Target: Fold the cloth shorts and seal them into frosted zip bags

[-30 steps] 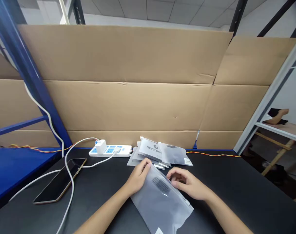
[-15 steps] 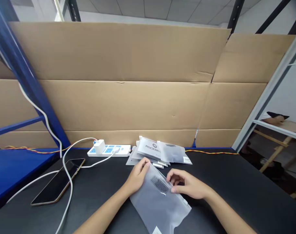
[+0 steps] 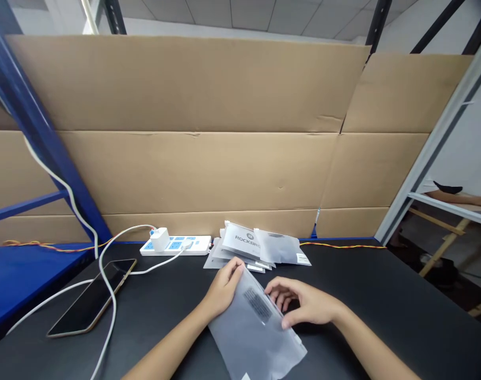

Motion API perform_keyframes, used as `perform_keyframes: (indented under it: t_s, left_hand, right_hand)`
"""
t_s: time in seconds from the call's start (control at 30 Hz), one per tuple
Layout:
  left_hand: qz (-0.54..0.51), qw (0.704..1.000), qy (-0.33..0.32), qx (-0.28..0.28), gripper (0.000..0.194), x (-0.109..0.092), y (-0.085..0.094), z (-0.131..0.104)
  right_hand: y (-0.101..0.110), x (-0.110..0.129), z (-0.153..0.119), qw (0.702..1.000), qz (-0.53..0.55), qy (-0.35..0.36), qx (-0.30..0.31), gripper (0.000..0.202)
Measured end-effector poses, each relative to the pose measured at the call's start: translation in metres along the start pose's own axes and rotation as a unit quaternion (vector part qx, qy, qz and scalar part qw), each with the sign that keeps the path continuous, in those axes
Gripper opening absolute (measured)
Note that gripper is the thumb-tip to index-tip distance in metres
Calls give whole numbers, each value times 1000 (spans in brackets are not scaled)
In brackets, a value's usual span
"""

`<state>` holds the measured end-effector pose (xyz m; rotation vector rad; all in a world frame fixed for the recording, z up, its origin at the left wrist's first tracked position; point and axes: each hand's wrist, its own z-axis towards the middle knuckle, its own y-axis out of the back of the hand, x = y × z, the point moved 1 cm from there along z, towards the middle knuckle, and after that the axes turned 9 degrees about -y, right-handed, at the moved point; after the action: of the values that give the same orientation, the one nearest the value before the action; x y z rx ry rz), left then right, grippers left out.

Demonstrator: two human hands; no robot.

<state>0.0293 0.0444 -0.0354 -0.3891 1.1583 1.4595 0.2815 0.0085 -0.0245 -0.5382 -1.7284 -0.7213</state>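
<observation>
My left hand [image 3: 223, 287] pinches the upper corner of a frosted grey zip bag [image 3: 256, 338], thumb on the near face. The bag hangs tilted over the black table, with a block of dark print near its zip edge and a white label corner at the bottom. At that zip edge is my right hand [image 3: 303, 303], its fingers bent and its thumb spread apart from them. Fingertips and thumb touch or nearly touch the edge, without a visible grip. Beyond the hands lies a pile of similar flat bags [image 3: 242, 240], one printed with a brand name.
A white power strip [image 3: 200, 244] with a plugged-in charger [image 3: 160, 239] stands at the back. To the left, a phone [image 3: 92, 301] lies under a white cable [image 3: 112, 295]. Cardboard panels [image 3: 200, 169] wall off the back. Part of another person's arm [image 3: 458, 198] shows at far right.
My right hand's thumb has slid down along the zip edge and spread away from the fingers. The bag has shifted slightly left and down. My left hand keeps its hold.
</observation>
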Motion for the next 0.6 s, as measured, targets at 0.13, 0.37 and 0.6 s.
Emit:
perform_keyframes:
  t_s: [0.13, 0.37, 0.6]
  left_hand:
    - [1, 1000, 0, 0, 25, -1, -2, -1]
    - [0, 1000, 1, 1, 25, -6, -7, -2]
    - [4, 1000, 4, -7, 26, -6, -9, -3]
  right_hand:
    - [-7, 2, 4, 999, -12, 7, -51, 28]
    - [-9, 0, 3, 999, 10, 26, -33, 39]
    - [-13, 1, 5, 990, 139, 21, 14, 49]
